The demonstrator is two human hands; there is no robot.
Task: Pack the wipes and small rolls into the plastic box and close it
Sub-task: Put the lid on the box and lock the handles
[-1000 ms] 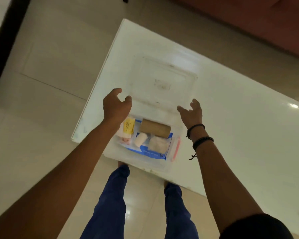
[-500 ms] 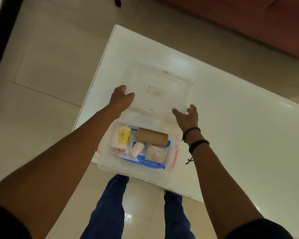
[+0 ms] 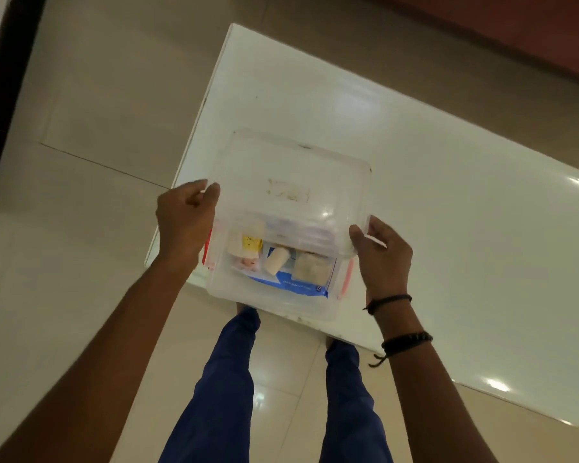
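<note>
A clear plastic box point(image 3: 268, 304) sits at the near corner of the white table point(image 3: 448, 228). Inside lie a blue wipes pack point(image 3: 298, 285), a small white roll point(image 3: 276, 260), a beige pad point(image 3: 311, 270) and a yellow-labelled packet point(image 3: 249, 243). A clear lid point(image 3: 291, 192) is held above the box's far half and covers part of the contents. My left hand point(image 3: 186, 222) grips the lid's left edge. My right hand point(image 3: 378, 259) grips its right near corner.
Red latches point(image 3: 346, 279) show on the box's sides. The box overhangs the table's near edge, above my legs in blue trousers point(image 3: 221, 379). Tiled floor lies to the left, and a reddish sofa stands at the far right.
Both hands have closed on the lid's edges and pulled it toward me, over the box. The brown cardboard roll is now hidden under the lid.
</note>
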